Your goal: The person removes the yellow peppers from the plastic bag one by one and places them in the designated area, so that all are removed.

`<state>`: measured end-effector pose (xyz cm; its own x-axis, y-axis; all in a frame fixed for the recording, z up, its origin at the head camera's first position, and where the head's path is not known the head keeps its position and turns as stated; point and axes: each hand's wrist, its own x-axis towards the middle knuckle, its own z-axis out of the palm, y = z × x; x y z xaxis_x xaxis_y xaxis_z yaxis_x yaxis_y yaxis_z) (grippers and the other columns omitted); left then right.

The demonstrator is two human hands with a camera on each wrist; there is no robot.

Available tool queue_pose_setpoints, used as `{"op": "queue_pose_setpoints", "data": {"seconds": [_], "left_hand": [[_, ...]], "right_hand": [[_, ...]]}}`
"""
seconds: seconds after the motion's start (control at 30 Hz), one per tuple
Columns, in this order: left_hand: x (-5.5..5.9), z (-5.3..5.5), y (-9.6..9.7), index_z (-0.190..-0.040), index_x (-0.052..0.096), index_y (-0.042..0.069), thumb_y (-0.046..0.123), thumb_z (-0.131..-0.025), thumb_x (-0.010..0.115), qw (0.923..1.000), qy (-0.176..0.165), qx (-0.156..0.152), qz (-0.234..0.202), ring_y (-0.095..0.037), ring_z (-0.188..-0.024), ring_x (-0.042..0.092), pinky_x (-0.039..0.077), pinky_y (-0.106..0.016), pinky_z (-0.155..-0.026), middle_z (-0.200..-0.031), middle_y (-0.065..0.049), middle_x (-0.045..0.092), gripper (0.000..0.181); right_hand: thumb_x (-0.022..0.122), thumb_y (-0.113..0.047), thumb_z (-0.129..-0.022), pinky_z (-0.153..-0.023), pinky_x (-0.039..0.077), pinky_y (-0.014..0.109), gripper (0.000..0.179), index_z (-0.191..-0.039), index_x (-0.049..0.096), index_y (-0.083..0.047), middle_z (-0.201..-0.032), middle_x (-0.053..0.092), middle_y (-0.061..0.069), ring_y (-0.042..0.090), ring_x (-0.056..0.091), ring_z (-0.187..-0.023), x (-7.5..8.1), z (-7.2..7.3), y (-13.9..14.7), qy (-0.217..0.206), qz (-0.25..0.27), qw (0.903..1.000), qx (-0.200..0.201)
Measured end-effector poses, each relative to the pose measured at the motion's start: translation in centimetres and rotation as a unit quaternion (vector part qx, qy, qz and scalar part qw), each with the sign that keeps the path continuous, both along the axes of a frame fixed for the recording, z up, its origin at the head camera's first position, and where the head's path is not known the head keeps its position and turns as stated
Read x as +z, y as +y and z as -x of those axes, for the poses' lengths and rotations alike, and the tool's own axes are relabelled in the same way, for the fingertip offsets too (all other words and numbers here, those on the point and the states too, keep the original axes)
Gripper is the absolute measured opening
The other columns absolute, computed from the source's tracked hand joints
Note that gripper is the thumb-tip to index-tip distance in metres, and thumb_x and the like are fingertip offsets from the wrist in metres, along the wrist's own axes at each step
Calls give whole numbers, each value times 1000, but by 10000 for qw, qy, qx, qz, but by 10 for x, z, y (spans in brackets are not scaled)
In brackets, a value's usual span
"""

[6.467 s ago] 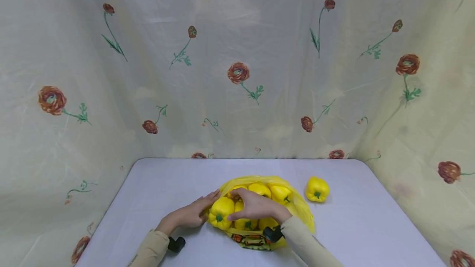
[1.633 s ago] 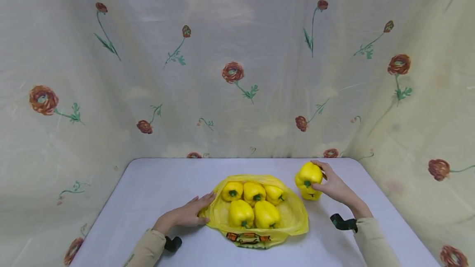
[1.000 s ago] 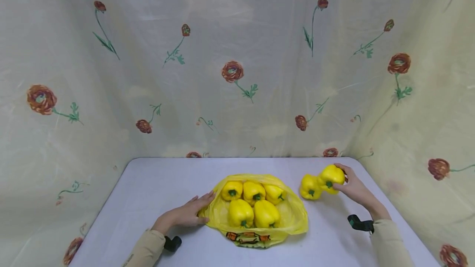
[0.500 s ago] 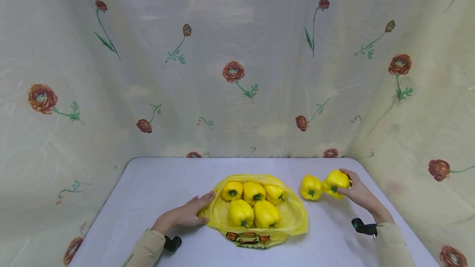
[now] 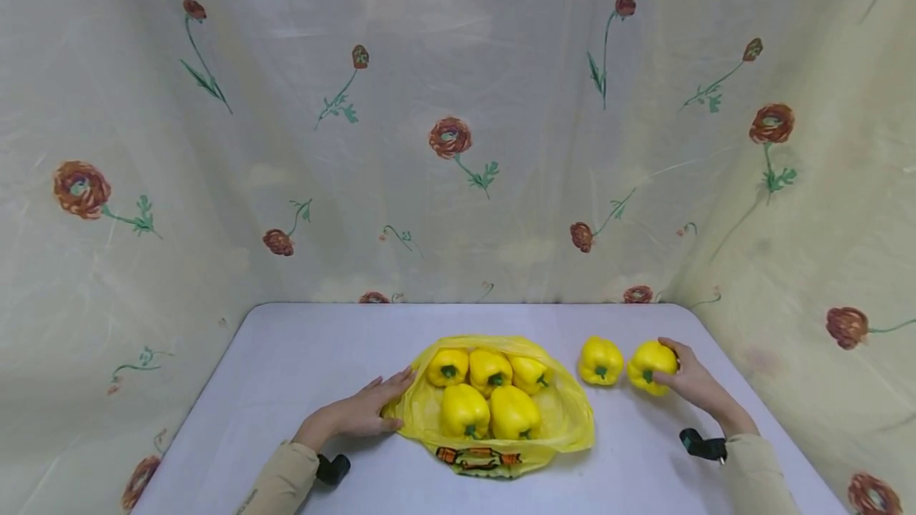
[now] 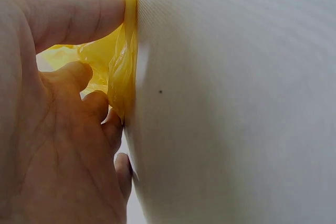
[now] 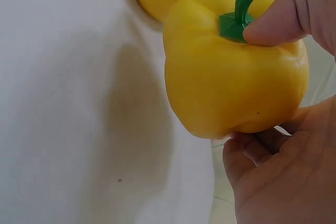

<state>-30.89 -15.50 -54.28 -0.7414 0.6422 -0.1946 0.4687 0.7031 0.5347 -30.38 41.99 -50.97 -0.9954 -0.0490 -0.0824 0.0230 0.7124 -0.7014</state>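
At the right of the table, my right hand (image 5: pixel 697 378) holds a yellow bell pepper (image 5: pixel 652 366). In the right wrist view its thumb lies beside the green stem of this pepper (image 7: pixel 231 77), and the fingers curl round the far end. Left of it stands another yellow bell pepper (image 5: pixel 600 362). A yellow plastic bag (image 5: pixel 565 420) lies mouth-up in the middle, with several more yellow peppers (image 5: pixel 465 412) inside. My left hand (image 5: pixel 355 413) rests against the bag's left edge, fingers extended. In the left wrist view the thumb touches the bag's film (image 6: pixel 123 66).
The white table (image 5: pixel 300 356) has rounded far corners. Flower-printed cloth (image 5: pixel 458 213) hangs behind it and at both sides. A dark wrist camera (image 5: pixel 332 470) sits on the left wrist, another camera (image 5: pixel 701 445) on the right. Orange and black print (image 5: pixel 478 458) marks the bag's front.
Earlier my right hand was in the bag among the peppers. It has since carried one pepper out to the right, past the standing pepper, and lowered it beside that one. My left hand stays put.
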Motion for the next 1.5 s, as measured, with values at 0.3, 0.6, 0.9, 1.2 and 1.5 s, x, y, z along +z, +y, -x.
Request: {"op": "queue_pose_setpoints", "data": {"seconds": [0.3,0.6,0.9,1.2,1.5], "left_hand": [[-2,1,0,-156,12,16,45,-94,55,9999,-69,101,11,-21,-151,10,6,-50,-123,-164,-1,9,81],[-1,0,0,-156,10,17,46,-93,56,9998,-128,143,36,-22,-151,10,6,-50,-123,-164,-1,9,83],[-3,1,0,-156,10,16,49,-94,54,9999,-104,97,30,-21,-151,9,6,-50,-123,-164,0,9,84],[-2,0,0,-156,10,16,50,-93,54,9998,-85,165,67,-21,-151,10,6,-50,-123,-164,0,9,84],[-3,1,0,-156,10,14,50,-93,54,9998,-68,189,61,-22,-151,10,6,-50,-123,-164,-1,9,85]], "right_hand": [[61,-19,-89,-108,22,70,87,-148,6,12,-147,13,39,51,26,-127,-16,7,2,-288,74,9994,-157],[61,-21,-89,-108,22,70,87,-149,6,10,-148,13,38,50,26,-127,-19,9,-1,-305,62,9994,-171],[59,-21,-91,-110,21,69,85,-151,6,7,-152,11,35,51,22,-134,-24,9,-2,-253,386,9989,-118],[59,-23,-92,-110,20,69,84,-151,6,6,-151,12,35,50,24,-132,-24,5,-2,-233,442,9987,-76],[56,-28,-93,-109,19,71,85,-152,4,5,-153,12,35,50,24,-132,-29,6,2,-265,259,9992,-129]]}}
